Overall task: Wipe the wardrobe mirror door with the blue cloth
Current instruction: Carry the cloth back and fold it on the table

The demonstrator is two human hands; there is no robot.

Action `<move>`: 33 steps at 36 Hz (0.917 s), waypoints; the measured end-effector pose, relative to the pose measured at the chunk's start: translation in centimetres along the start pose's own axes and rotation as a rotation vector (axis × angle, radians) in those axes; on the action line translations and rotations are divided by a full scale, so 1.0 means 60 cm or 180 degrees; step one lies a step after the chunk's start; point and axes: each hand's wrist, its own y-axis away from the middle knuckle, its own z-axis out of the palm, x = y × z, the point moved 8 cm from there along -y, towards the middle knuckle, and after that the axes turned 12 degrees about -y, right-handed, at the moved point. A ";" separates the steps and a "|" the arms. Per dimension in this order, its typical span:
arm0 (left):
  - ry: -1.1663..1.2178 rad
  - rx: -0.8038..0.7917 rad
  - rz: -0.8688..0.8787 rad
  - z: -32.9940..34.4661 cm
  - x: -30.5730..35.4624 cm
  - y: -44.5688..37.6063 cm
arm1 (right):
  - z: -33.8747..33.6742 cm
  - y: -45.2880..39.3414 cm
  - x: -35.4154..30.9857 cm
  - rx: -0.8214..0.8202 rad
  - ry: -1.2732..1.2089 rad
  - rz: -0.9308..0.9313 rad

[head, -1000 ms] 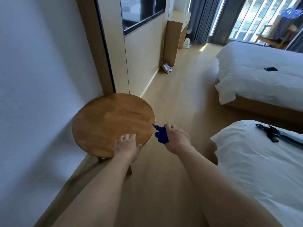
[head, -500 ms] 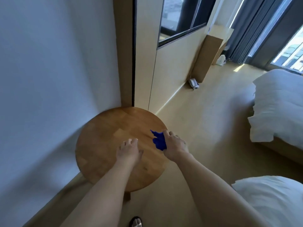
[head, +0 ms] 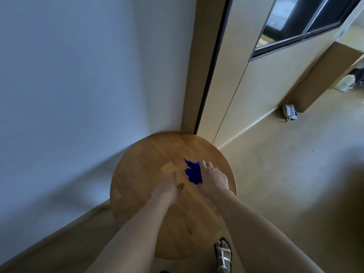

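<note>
while the right hand (head: 211, 179) holds the blue cloth (head: 193, 172) bunched in curled fingers over the round wooden stool (head: 137, 184), the view has swung left and closer than a second ago — the beds that filled the right side are gone from sight, and the stool, then ahead and to the left, now lies directly under both forearms. the cloth has kept its place in that hand throughout, a crumpled tuft sticking out past the knuckles; whether it touches the stool top i cannot tell. the left hand (head: 167, 191) hangs just beside it with nothing in it, fingers pointing forward and loosely extended, though motion blur hides how far they spread. a sandalled foot (head: 223, 255) has come into view at the stool's near edge, so the person has stepped up to it. beyond the stool a dark vertical gap runs between the white wall (head: 78, 75) and a pale wood panel (head: 236, 46) bearing a dark-framed glass pane (head: 295, 20). my reading: the cloth is in hand, wiping has not begun, and no mirror door can be picked out for certain in this view — the turn suggests the person is still heading towards it.
</note>
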 end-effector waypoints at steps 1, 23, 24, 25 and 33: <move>0.0130 -0.0013 -0.0057 0.001 0.005 -0.009 | 0.003 -0.013 0.001 -0.0032 0.0004 -0.0056; 0.4583 0.0134 -0.1508 0.099 0.154 -0.122 | 0.047 -0.197 0.077 -0.1050 -0.0240 -0.0954; 0.4754 0.0177 -0.1580 0.103 0.153 -0.124 | 0.057 -0.197 0.079 -0.1134 -0.0275 -0.0940; 0.4887 0.0204 -0.1662 0.111 0.149 -0.128 | 0.068 -0.198 0.081 -0.1230 -0.0312 -0.0929; 0.4991 0.0185 -0.1998 0.186 0.083 -0.158 | 0.163 -0.220 0.113 -0.2661 -0.1199 -0.0412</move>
